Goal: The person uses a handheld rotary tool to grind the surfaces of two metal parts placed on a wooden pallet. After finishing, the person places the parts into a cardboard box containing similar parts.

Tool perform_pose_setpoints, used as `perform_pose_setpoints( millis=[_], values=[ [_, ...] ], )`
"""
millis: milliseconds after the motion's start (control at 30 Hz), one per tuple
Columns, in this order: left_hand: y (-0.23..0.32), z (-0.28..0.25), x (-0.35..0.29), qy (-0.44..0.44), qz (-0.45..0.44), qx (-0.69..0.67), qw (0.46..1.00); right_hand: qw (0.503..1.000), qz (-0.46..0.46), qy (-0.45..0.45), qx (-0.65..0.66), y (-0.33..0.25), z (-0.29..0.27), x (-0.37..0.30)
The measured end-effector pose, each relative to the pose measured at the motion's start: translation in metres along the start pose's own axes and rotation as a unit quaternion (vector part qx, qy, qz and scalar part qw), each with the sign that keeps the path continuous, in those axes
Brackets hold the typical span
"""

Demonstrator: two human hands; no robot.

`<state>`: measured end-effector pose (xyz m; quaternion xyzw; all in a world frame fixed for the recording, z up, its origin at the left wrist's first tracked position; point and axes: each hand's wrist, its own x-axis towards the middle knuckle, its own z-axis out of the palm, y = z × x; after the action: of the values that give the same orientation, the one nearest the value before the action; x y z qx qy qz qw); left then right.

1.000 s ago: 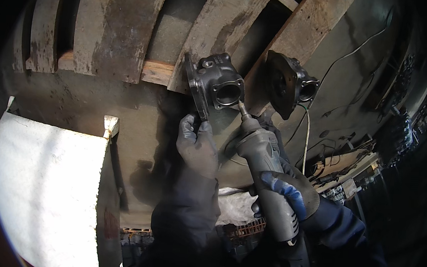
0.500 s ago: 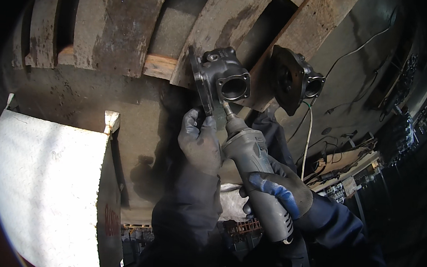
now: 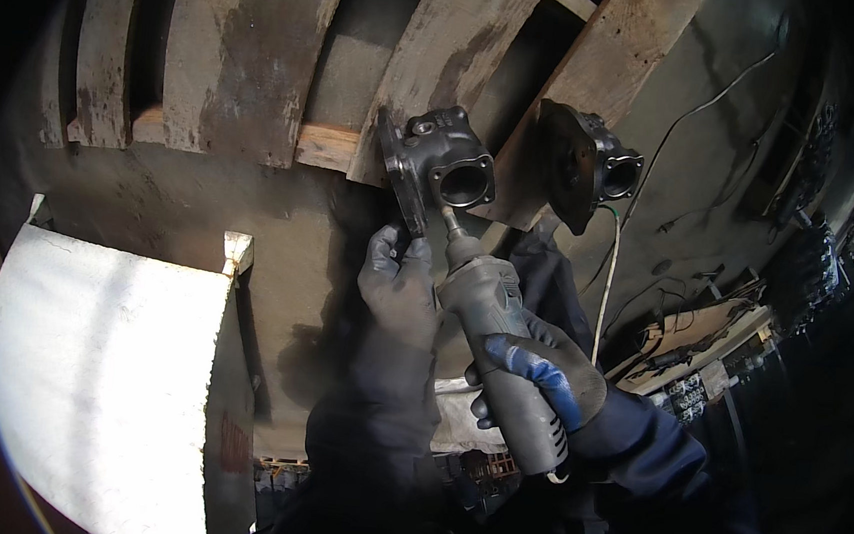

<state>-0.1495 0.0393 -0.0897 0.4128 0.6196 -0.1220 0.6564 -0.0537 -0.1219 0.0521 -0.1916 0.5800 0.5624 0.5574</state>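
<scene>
A dark cast-metal housing [image 3: 441,153] with a flange and a round port sits on the wooden pallet's edge. My left hand [image 3: 400,285], in a grey glove, is closed on the lower edge of its flange. In my right hand [image 3: 567,373], gloved in grey and blue, is a grey die grinder [image 3: 490,297], gripped round its body. The grinder's tip points up at the housing just below the port; whether it touches is too small to tell. To the right stands a second flanged housing [image 3: 576,163], apart from both hands.
The slatted wooden pallet [image 3: 400,94] spans the far side. At left stands a white-topped box or bin [image 3: 100,342] with raised corner posts. A pale cable [image 3: 608,281] hangs near the second housing; a thin cord runs over the floor. Boards and metal parts lie at right.
The whole view has shifted slightly. My left hand keeps its hold on the flange, and the grinder stays below the port, its body tilted marginally more upright.
</scene>
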Motion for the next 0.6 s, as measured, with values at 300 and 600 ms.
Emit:
perform_pose_setpoints(
  millis=[300, 600],
  values=[
    [0.07, -0.036, 0.047, -0.045, 0.04, 0.038, 0.997, 0.998, -0.028, -0.035, -0.046, 0.037, -0.035, -0.051],
    [0.113, 0.031, 0.127, -0.295, -0.218, -0.045, 0.929, 0.999, -0.045, -0.023, -0.009, 0.068, -0.082, -0.087]
  ],
)
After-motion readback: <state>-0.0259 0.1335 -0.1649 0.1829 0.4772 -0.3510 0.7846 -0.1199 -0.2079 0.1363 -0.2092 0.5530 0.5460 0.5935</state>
